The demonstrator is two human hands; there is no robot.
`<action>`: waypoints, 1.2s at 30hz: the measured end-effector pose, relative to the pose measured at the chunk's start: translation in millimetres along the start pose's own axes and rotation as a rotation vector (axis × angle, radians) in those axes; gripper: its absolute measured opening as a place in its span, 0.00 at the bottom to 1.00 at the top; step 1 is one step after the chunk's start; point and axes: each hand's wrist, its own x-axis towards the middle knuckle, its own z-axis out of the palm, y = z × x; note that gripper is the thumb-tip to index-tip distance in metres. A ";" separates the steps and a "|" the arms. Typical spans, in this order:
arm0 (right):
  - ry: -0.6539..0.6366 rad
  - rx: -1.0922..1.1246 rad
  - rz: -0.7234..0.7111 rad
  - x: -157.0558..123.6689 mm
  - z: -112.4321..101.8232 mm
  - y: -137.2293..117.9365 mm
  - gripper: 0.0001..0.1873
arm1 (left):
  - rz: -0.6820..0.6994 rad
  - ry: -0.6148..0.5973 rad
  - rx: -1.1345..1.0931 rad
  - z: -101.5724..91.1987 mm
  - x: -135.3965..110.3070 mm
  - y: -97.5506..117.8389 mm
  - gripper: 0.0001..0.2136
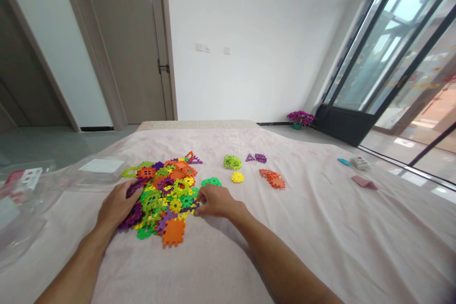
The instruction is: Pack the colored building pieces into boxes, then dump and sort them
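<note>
A heap of toothed plastic building pieces (173, 187) in orange, green, yellow and purple lies on the cloth in front of me. My left hand (119, 201) rests against the heap's left side, thumb and fingers apart, beside purple pieces (131, 217). At the right edge, my right hand (216, 201) has its fingers pinched at the end of a dark purple piece (190, 208); the fingertips partly hide it. Just beyond this hand lies a green piece (211, 182). An orange square piece (174, 232) sticks out at the heap's near side.
Sorted small groups lie farther off: light green (232, 162), yellow (237, 177), purple (260, 158) and orange (273, 179) pieces. Clear plastic packaging (96, 171) is at the left. A pink cloth (364, 182) and a blue item (344, 162) lie at the right.
</note>
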 end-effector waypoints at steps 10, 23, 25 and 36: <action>0.036 0.184 0.055 5.6 -11.7 14.5 0.07 | 0.009 -0.003 0.007 1.9 1.4 -3.0 0.29; 0.619 0.909 0.362 15.8 -37.2 130.4 0.05 | -0.007 -0.004 0.020 3.6 1.5 -5.2 0.29; 0.812 1.056 0.410 16.7 -39.2 144.4 0.11 | -0.002 -0.004 0.019 4.0 1.2 -6.0 0.29; 0.515 0.902 0.235 32.9 -0.1 95.2 0.13 | 0.023 0.028 0.010 5.6 3.1 -9.1 0.28</action>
